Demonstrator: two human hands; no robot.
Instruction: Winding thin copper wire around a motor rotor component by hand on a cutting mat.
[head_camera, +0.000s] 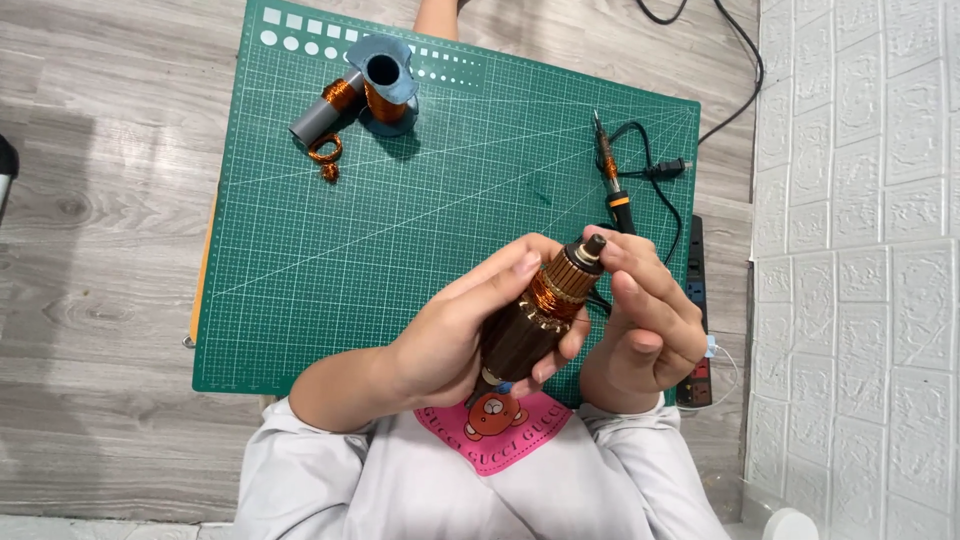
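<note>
Green cutting mat (400, 250) on grey wood floor (100, 250), left hand (450, 340) and right hand (650, 320) both gripping motor armature (540, 315)

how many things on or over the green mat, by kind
motor armature, held in the left hand and right hand: 1
copper wire spool: 1
grey tube: 1
loose copper coils: 2
soldering iron: 1
Total: 6

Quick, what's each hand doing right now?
Left hand: closed around the motor rotor, holding it.
Right hand: fingers curled, fingertips at the rotor's shaft end, pinching it.
</note>
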